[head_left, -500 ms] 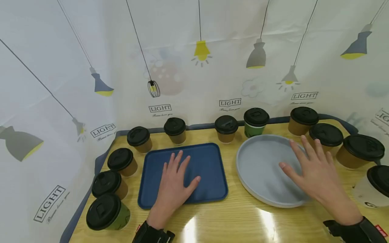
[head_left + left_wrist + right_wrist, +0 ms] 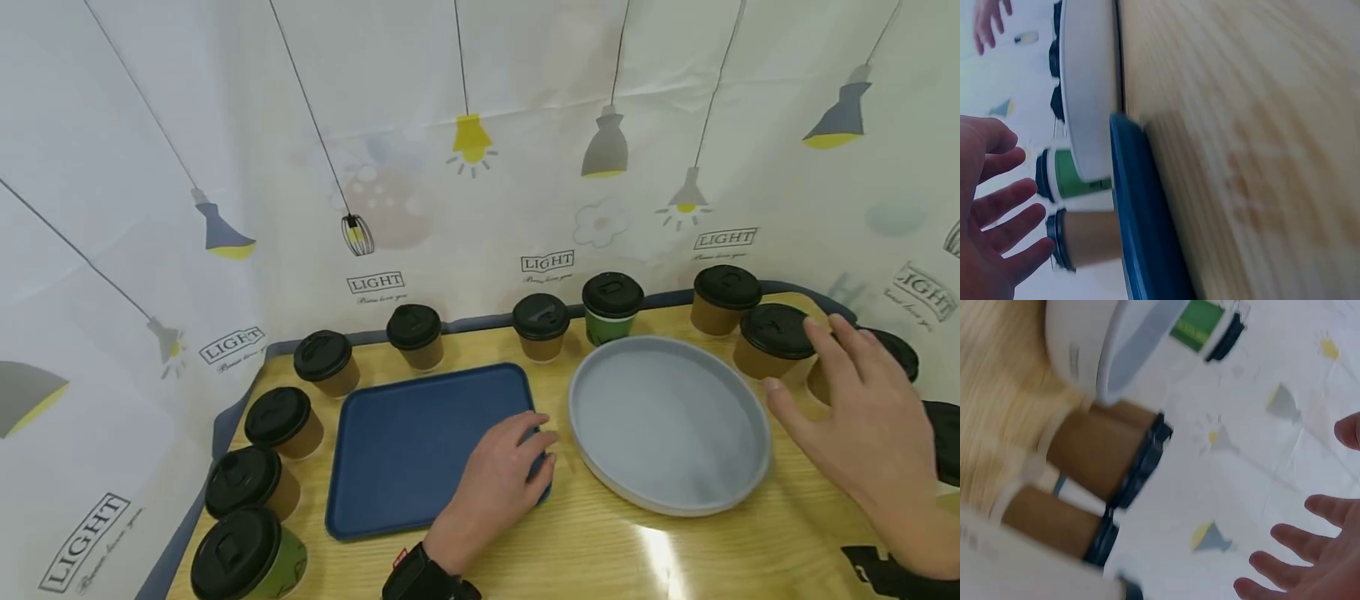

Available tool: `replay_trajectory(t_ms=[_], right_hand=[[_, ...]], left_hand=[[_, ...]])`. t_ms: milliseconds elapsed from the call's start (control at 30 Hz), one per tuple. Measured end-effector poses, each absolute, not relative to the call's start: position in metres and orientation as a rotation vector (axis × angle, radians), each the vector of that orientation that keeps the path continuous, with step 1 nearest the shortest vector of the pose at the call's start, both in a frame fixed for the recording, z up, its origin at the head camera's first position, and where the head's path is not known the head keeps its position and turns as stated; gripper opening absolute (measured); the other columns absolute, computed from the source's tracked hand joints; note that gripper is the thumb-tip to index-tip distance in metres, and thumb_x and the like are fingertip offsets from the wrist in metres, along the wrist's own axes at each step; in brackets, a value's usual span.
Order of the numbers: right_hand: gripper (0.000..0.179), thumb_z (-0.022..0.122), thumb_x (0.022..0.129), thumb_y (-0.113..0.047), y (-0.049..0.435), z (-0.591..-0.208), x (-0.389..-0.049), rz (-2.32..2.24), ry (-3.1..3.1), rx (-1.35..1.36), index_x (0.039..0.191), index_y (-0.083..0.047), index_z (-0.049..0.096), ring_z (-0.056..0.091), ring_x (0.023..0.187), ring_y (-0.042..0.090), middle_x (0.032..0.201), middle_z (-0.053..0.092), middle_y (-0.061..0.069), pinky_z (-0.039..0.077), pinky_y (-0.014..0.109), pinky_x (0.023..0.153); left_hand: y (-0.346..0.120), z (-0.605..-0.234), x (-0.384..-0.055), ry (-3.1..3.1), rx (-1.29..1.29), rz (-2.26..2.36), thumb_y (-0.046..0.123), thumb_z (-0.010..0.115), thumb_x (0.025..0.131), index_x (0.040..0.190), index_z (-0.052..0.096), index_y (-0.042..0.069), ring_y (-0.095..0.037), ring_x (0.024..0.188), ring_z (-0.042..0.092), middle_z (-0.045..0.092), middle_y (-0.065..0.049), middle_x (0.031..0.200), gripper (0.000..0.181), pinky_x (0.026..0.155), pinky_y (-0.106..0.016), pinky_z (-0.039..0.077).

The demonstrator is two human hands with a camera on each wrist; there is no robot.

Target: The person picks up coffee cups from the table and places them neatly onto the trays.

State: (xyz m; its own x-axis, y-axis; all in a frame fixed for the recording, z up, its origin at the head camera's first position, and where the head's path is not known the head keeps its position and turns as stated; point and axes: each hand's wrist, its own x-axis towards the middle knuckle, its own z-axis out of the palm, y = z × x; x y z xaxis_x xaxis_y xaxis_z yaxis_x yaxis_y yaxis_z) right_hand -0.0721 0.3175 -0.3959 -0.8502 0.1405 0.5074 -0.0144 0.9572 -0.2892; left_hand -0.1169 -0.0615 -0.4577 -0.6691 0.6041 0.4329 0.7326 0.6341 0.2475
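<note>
My left hand (image 2: 501, 472) hovers over the right edge of a blue rectangular tray (image 2: 420, 450), fingers loosely bent and holding nothing. In the left wrist view its fingers (image 2: 1013, 203) stand apart from the tray's rim. Beyond the right side of a round light-grey tray (image 2: 671, 425), my right hand (image 2: 862, 425) is raised with spread fingers. It partly covers a black-lidded brown paper cup (image 2: 900, 354), and another brown cup (image 2: 772, 337) is close to its fingertips. The right wrist view shows its fingers (image 2: 1297, 544) touching nothing.
Down the left edge stand several lidded cups, including a green one (image 2: 247, 554). More brown cups (image 2: 417, 337) and a green-and-white cup (image 2: 611, 308) line the back. A cup with a black lid (image 2: 947, 442) sits at far right. A lamp-print cloth (image 2: 480, 208) hangs behind.
My left hand has shifted right from over the blue tray's middle to its right edge, its fingers bending more. My right hand has moved right, off the grey tray. The head view has shifted slightly.
</note>
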Motion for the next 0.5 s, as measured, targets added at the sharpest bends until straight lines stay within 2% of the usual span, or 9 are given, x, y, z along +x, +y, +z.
replay_trajectory(t_ms=[100,200,367,500], right_hand=[[0.101,0.023,0.097,-0.081,0.328,-0.391,-0.065,0.382,-2.515,-0.215,0.163,-0.004,0.026,0.02,0.152,0.048,0.166,0.023,0.026,0.014,0.062,0.123],[0.112,0.015,0.091,-0.088,0.339,-0.394,-0.059,0.456,-2.469,-0.318,0.164,-0.004,0.023,0.014,0.155,0.046,0.169,0.017,0.024,0.01,0.064,0.122],[0.112,0.031,0.089,-0.087,0.364,-0.413,-0.05,0.63,-2.453,-0.517,0.167,-0.009,0.013,0.005,0.157,0.044,0.172,0.007,0.021,0.007,0.068,0.121],[0.125,0.041,0.077,-0.096,0.389,-0.438,-0.048,0.671,-2.359,-0.523,0.169,-0.019,0.008,0.005,0.158,0.039,0.173,0.005,0.013,0.007,0.068,0.121]], left_hand=[[-0.052,-0.459,-0.115,-2.522,-1.13,-0.563,0.022,0.072,0.099,0.119,0.075,0.018,-0.019,0.124,0.061,0.064,-0.006,0.133,0.021,0.106,-0.032,0.047],[-0.045,-0.462,-0.112,-2.527,-1.171,-0.533,0.023,0.073,0.099,0.121,0.074,0.02,-0.019,0.125,0.06,0.062,-0.006,0.135,0.022,0.106,-0.031,0.047],[-0.033,-0.468,-0.11,-2.607,-1.208,-0.48,0.03,0.074,0.099,0.127,0.074,0.023,-0.023,0.133,0.055,0.056,-0.009,0.144,0.029,0.107,-0.037,0.048],[-0.026,-0.473,-0.11,-2.633,-1.205,-0.499,0.033,0.073,0.099,0.125,0.075,0.024,-0.025,0.138,0.05,0.052,-0.012,0.147,0.027,0.11,-0.038,0.045]])
